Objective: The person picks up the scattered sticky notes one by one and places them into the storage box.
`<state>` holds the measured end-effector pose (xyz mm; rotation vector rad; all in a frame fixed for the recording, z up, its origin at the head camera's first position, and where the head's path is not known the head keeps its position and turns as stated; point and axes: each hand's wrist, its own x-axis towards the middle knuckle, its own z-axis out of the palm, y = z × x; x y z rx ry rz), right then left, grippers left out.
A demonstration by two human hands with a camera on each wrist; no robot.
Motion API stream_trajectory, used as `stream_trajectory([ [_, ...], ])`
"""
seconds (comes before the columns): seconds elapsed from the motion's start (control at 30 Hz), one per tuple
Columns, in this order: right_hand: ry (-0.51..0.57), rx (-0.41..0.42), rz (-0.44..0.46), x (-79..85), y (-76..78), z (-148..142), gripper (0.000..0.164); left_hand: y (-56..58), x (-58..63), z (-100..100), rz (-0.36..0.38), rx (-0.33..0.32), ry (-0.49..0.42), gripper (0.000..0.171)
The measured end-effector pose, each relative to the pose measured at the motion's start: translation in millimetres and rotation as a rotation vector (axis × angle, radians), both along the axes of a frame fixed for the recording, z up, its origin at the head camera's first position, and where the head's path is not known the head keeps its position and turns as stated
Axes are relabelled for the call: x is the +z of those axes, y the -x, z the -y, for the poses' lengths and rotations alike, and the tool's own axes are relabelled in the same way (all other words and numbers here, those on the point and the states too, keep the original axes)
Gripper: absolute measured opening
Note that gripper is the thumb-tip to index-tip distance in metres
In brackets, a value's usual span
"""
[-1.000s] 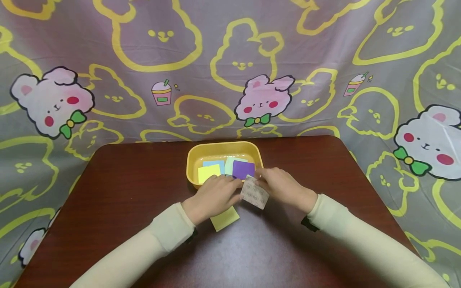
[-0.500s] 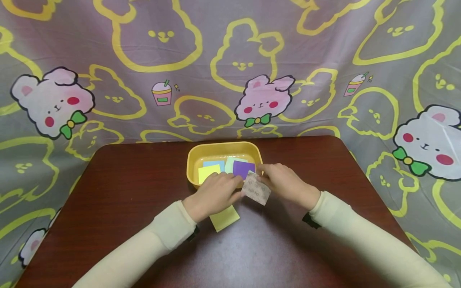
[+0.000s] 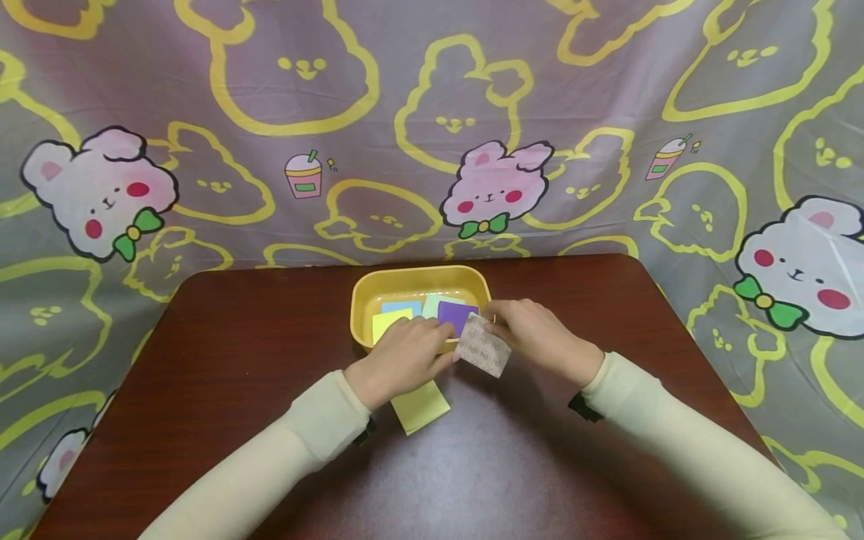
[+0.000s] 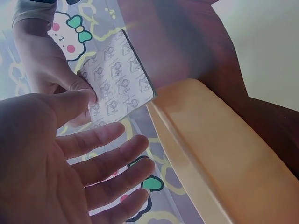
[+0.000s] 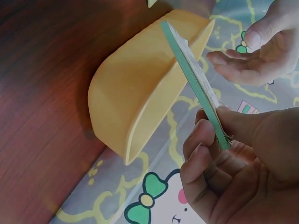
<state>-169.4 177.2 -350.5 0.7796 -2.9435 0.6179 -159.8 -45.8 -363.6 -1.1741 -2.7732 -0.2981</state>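
My right hand (image 3: 540, 337) pinches a sticky note pad (image 3: 484, 349) between thumb and fingers, at the tray's front right corner. The pad's printed pale backing faces up; the right wrist view shows its green edge (image 5: 191, 74). My left hand (image 3: 405, 356) hovers over the tray's front rim with fingers spread and fairly straight, its thumb close to the pad in the left wrist view. Inside the yellow tray (image 3: 418, 277) lie a yellow pad (image 3: 386, 322), a blue pad (image 3: 398, 306), a light green pad (image 3: 437, 303) and a purple pad (image 3: 455, 313).
Another yellow pad (image 3: 420, 409) lies on the dark wooden table (image 3: 256, 352) in front of the tray, partly under my left hand. A patterned curtain (image 3: 391, 165) hangs behind the table and along both sides.
Both hands have shifted slightly away from me. The held pad has risen a little in the head view with my right hand. The tray and the pad on the table have stayed put.
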Motion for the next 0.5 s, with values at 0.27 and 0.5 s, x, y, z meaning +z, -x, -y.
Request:
stream_trajectory([
  [0.27,0.01,-0.032,-0.014,5.6,4.6,-3.1,0.006,1.1,4.1,-0.7,0.009,0.013,-0.033,0.03],
  [0.5,0.008,-0.043,-0.016,6.1,8.5,-5.3,0.005,4.5,4.0,-1.0,0.006,0.012,-0.05,0.027],
])
